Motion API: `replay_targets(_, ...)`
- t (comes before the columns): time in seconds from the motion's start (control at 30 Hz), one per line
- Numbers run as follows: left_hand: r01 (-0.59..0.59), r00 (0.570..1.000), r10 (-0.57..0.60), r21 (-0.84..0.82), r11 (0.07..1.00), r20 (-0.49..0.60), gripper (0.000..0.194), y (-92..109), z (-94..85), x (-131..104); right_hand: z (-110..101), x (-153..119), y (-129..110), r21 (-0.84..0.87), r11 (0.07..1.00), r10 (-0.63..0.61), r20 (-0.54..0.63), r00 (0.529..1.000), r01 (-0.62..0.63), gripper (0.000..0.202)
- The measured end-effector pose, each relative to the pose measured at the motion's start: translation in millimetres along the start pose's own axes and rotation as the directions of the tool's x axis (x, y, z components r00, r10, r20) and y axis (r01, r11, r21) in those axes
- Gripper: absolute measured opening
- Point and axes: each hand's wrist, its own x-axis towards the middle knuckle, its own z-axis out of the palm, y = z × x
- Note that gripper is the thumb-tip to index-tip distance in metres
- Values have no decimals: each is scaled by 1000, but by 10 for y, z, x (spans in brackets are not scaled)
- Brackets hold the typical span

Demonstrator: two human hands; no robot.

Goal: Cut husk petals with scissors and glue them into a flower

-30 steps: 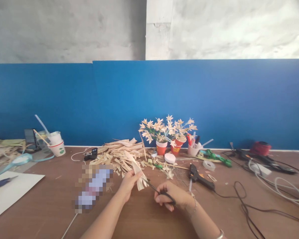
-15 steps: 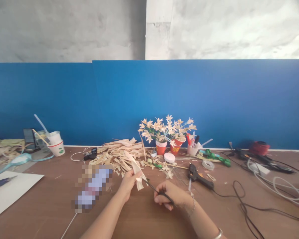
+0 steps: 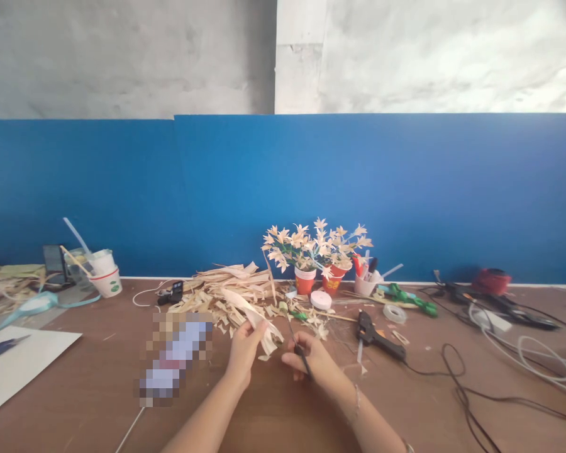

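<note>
My left hand [image 3: 245,353] pinches a pale strip of dried husk [image 3: 238,302], whose cut end fans out to the right of the fingers. Just to its right, my right hand [image 3: 309,362] is closed round the dark handles of scissors [image 3: 302,357]. The blades point up and away, apart from the strip. Behind my left hand lies a heap of similar pale strips [image 3: 236,280]. Pale star-shaped flowers [image 3: 302,239] stand in a red and white cup [image 3: 305,281] and a red cup [image 3: 332,281] beyond my hands.
A glue gun [image 3: 380,336] with a black cord lies to the right, near clear tape [image 3: 394,313] and green ribbon [image 3: 412,302]. At left are a blurred phone-like object [image 3: 174,362], a white sheet [image 3: 23,365] and a cup [image 3: 108,283].
The scissors have moved away from the strip and now point more upright. My right hand has shifted slightly left and up; the strip in my left hand has tilted further left.
</note>
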Motion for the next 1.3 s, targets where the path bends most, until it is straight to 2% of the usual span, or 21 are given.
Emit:
replay_targets(0.17,81,996,-84,66,995,44,34,-20,99,-109,197,53,67,47,998,-25,-161,987,33,48)
replay_targets(0.33,149,966,-166,95,984,199,26,47,117,-168,140,69,77,95,990,-77,-231,970,101,46)
replay_targets(0.47,182,965,-193,78,980,177,21,64,131,-190,126,67,75,68,991,-95,-245,965,115,45)
replay_targets(0.57,201,973,-203,38,979,105,20,64,136,-176,134,67,81,49,991,-114,-220,969,128,43)
replay_targets(0.7,152,988,-150,54,987,-45,20,91,95,-110,111,60,93,19,994,-102,-155,983,106,42)
replay_targets(0.9,93,976,-85,32,995,-199,32,113,10,-12,56,14,117,-41,999,-27,35,999,29,42)
replay_targets(1.1,56,977,-48,36,998,-207,40,106,13,4,46,-45,112,-74,996,60,191,980,-47,39)
replay_targets(1.3,84,987,-77,49,995,-140,41,111,69,-55,82,-73,66,-23,999,36,202,979,-32,38)
